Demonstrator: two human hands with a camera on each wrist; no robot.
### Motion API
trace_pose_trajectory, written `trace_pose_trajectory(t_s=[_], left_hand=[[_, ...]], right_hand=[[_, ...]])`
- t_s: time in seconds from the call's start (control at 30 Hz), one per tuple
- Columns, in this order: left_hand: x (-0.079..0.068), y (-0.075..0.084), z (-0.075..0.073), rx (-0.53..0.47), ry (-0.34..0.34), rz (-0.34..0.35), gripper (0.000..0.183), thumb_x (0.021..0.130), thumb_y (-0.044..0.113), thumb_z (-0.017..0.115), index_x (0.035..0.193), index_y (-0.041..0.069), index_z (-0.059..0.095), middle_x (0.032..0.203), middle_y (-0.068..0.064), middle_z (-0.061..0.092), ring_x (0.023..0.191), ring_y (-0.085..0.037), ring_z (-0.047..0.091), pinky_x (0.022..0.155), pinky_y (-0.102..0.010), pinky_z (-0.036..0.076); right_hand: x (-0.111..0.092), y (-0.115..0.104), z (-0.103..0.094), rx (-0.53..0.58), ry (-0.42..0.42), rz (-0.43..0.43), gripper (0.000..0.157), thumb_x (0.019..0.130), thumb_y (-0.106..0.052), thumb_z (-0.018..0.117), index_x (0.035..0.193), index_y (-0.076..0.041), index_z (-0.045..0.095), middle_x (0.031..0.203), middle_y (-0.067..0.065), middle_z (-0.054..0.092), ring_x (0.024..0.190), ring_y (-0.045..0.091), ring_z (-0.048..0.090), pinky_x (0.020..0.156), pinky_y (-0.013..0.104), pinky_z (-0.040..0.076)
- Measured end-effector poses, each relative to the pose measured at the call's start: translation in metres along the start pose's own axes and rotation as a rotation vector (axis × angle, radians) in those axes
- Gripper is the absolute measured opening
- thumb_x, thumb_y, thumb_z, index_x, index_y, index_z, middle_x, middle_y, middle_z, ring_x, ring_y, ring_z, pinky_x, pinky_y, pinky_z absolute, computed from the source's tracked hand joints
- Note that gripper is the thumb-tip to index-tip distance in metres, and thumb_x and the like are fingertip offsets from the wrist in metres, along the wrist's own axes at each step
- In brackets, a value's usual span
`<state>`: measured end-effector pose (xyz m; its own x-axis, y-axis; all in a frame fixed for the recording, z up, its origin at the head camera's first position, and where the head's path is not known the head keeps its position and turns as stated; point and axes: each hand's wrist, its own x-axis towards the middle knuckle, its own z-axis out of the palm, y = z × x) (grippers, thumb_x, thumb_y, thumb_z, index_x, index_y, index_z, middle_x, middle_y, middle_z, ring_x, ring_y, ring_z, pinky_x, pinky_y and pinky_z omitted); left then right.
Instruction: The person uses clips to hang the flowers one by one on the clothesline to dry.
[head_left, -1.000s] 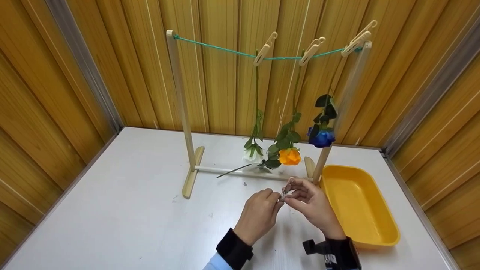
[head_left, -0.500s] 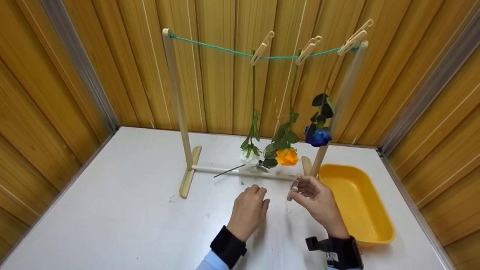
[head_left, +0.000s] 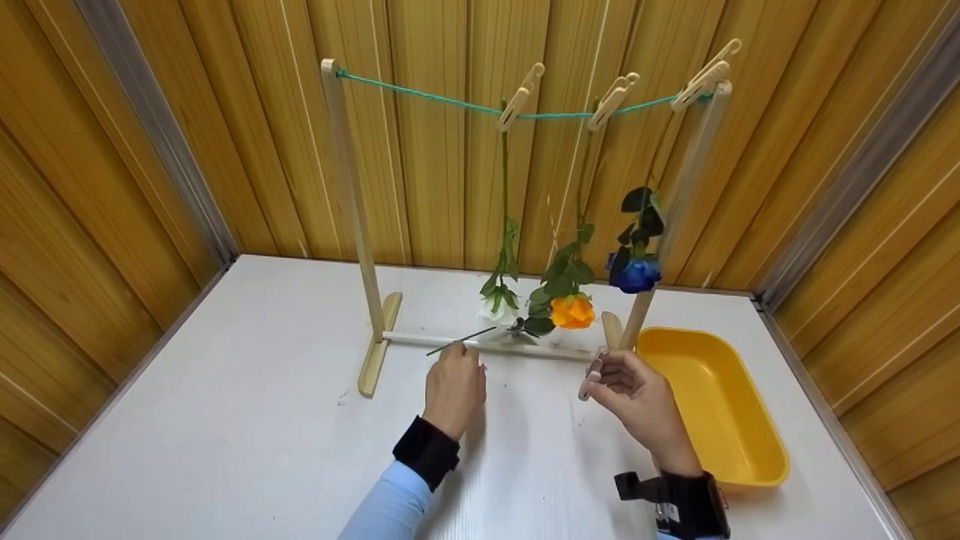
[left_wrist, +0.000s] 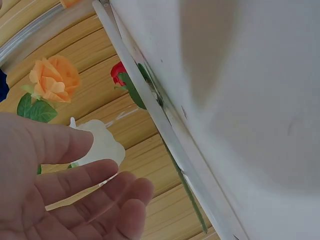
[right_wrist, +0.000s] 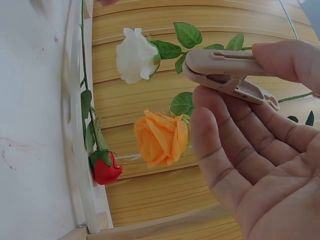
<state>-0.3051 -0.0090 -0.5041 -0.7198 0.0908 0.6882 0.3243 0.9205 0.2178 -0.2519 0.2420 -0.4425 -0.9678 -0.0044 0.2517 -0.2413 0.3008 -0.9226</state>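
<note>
My left hand [head_left: 454, 386] reaches to the dark stem [head_left: 481, 334] of a red rose [left_wrist: 118, 74] lying behind the rack's bottom bar. In the left wrist view its fingers are loosely bent and apart from the stem, holding nothing. My right hand [head_left: 639, 401] pinches a beige clothespin [right_wrist: 222, 65] between thumb and fingers, left of the yellow basin. A white rose [head_left: 498, 309], an orange rose [head_left: 572, 311] and a blue rose [head_left: 634, 274] hang heads down from a green cord [head_left: 427, 95], each by a clothespin. The red bloom cannot be made out in the head view.
The wooden rack [head_left: 352, 187] stands on a white table [head_left: 262, 420], its feet [head_left: 379, 352] projecting forward. At the right, beside the rack's post, sits the yellow basin [head_left: 731, 427]. Wood-patterned panels [head_left: 427, 187] close off the back and sides.
My left hand has let go of the clothespin and moved left and forward to the red rose's stem. The right hand keeps the clothespin, having shifted slightly right.
</note>
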Motion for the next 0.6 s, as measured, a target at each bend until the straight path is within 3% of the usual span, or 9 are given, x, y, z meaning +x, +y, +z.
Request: trace_pose_trajectory(t_s=[0.2,0.4,0.6], left_hand=[[0.016,-0.012,0.014,0.068,0.001,0.031,0.018,0.072,0.004,0.086,0.081,-0.002,0.072,0.080,-0.011,0.059,0.071,-0.026,0.061,0.059,-0.036,0.057],[0.023,-0.020,0.031,0.210,-0.029,0.040,0.014,0.070,0.000,0.084,0.080,-0.002,0.075,0.079,-0.010,0.061,0.071,-0.024,0.062,0.057,-0.034,0.056],[0.029,-0.022,0.044,0.237,-0.043,0.031,0.005,0.076,-0.003,0.079,0.077,0.001,0.076,0.076,-0.010,0.061,0.070,-0.025,0.064,0.056,-0.036,0.056]], right_hand=[[0.000,0.000,-0.001,-0.010,0.002,0.008,0.030,0.088,0.004,0.078,0.115,0.002,0.065,0.102,0.015,0.068,0.090,0.020,0.068,0.082,0.022,0.058],[0.000,0.000,-0.003,-0.025,-0.003,0.035,0.031,0.090,0.002,0.077,0.118,0.002,0.064,0.104,0.014,0.068,0.093,0.020,0.068,0.085,0.021,0.057],[0.001,0.001,-0.004,-0.020,0.001,0.051,0.032,0.090,0.002,0.077,0.119,0.001,0.064,0.105,0.014,0.068,0.094,0.021,0.068,0.085,0.021,0.057]])
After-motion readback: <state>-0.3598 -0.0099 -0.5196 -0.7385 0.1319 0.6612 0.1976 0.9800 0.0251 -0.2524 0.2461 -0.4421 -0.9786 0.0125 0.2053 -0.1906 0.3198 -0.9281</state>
